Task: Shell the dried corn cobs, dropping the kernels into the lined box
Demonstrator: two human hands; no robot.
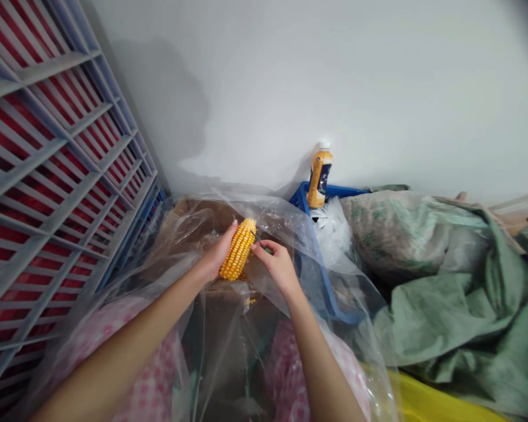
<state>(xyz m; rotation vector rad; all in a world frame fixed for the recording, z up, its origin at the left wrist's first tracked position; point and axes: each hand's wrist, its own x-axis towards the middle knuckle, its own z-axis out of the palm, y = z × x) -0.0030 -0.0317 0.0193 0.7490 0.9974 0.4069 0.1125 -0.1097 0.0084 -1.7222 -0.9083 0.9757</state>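
My left hand [217, 253] is wrapped round a yellow corn cob [238, 249] and holds it tilted above a clear plastic bag [189, 234]. My right hand [276, 264] is closed in a pinch on a small green tool [267, 250] whose tip touches the cob's right side. A few loose kernels [250, 301] lie below the cob on the plastic. Both forearms reach in from the bottom over pink checked fabric [154, 381].
Grey slatted crates [48, 176] with red inside are stacked at the left. A blue crate [321, 275] sits right of the bag, with an orange bottle [320, 176] standing behind it against the white wall. Green woven sacks [444, 281] fill the right side; something yellow [431, 404] shows below.
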